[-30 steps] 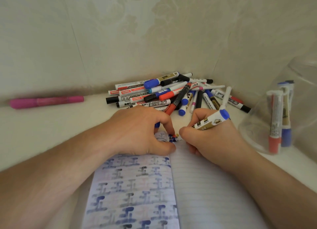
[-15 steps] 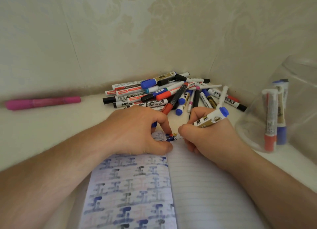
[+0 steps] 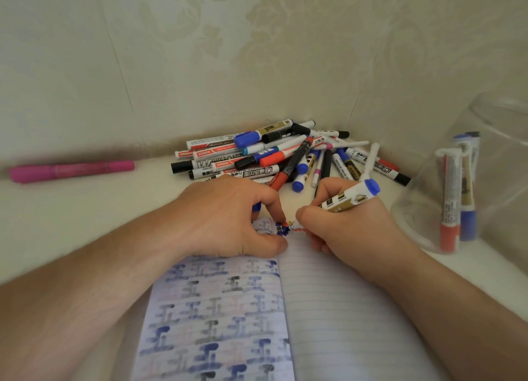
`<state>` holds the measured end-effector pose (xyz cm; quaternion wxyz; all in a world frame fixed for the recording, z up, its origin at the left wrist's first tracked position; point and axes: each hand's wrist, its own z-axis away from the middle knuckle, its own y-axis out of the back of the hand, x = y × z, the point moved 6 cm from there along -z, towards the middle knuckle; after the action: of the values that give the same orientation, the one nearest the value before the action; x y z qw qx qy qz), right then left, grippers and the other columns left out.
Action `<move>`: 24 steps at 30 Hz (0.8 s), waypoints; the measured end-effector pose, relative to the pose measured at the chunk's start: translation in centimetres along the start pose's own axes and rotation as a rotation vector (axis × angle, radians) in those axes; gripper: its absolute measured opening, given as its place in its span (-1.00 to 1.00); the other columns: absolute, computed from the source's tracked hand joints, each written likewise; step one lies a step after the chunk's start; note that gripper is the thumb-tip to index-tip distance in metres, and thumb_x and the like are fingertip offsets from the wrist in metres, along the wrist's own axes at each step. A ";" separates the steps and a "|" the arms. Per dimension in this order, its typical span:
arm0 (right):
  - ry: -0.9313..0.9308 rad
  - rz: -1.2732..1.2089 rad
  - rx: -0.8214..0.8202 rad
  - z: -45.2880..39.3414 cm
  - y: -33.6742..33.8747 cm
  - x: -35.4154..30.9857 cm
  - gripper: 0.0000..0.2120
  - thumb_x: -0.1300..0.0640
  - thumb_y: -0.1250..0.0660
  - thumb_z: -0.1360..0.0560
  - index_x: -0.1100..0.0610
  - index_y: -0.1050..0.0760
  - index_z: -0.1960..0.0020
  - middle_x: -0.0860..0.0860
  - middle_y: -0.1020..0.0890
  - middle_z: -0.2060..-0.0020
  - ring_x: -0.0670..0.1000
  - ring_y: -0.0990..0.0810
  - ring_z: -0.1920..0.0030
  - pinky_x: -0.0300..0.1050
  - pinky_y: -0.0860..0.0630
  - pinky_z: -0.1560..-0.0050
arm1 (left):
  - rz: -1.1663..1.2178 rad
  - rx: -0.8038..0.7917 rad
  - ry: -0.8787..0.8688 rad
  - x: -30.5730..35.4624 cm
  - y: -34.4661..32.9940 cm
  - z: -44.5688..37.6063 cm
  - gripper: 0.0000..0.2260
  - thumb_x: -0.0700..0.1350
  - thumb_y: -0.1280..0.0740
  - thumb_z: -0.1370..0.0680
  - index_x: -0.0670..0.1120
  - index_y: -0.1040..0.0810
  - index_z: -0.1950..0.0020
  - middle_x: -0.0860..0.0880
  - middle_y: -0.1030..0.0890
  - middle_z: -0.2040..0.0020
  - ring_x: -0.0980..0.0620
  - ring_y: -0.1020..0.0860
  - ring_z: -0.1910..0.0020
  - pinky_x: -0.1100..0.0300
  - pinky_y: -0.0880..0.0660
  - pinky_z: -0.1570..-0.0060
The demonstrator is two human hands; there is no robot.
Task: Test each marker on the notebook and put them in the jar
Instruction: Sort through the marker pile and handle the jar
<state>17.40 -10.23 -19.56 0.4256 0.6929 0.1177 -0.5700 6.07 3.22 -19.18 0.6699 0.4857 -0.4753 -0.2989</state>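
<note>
An open notebook is laid on the pale worktop, its left page covered in rows of blue and grey test marks, its right page lined and mostly bare. The left hand is pressed on the top of the left page with its fingers curled; a small blue piece, apparently a cap, is seen under those fingers, so the grip looks closed round it, though little of it shows. A gold-and-white marker with a blue end is pinched in the right hand — its tip is set down at the top of the notebook near the fold, just beside the left fingertips, where small blue and red marks are seen. Behind the hands a heap of markers is piled in the corner against the wall. A pink marker lies apart at the left. At the right a clear jar is stood on the worktop — a red-ended and two blue-ended markers are held upright inside it.
</note>
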 end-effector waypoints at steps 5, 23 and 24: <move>-0.011 -0.079 -0.020 -0.1 0.0 -0.2 -0.68 0.29 -0.43 -0.46 0.07 -0.42 0.40 0.12 -0.55 0.52 0.01 -0.47 0.53 -0.19 -0.38 0.53 | -0.015 -0.002 0.005 0.0 0.0 0.1 -0.57 0.45 -0.40 -0.31 0.40 -0.50 -0.13 0.24 -0.53 0.13 0.25 -0.52 0.11 0.15 -0.41 0.25; -0.158 -0.804 -0.176 -1.4 1.0 0.8 -0.60 0.06 -0.16 -0.49 0.17 -0.68 -0.12 0.10 -0.62 0.29 0.02 -0.32 0.40 -0.18 -0.16 0.42 | 0.306 0.242 -0.176 -0.5 1.1 -0.2 -0.75 -0.08 -0.29 -0.67 0.32 -0.42 -0.01 0.22 -0.50 -0.01 0.25 -0.46 -0.05 0.29 -0.36 -0.01; -0.162 -0.782 -0.177 -1.4 0.9 0.9 -0.60 0.07 -0.13 -0.54 0.18 -0.66 -0.15 0.10 -0.62 0.30 0.02 -0.33 0.40 -0.18 -0.16 0.42 | 0.308 0.253 -0.187 -0.4 1.1 -0.2 -0.76 -0.08 -0.29 -0.67 0.32 -0.43 -0.04 0.22 -0.51 -0.01 0.25 -0.46 -0.06 0.28 -0.36 -0.02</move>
<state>19.23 -10.08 -19.94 0.2428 0.5095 0.3869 -0.7292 6.05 4.06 -18.35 0.5944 0.4575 -0.6378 -0.1750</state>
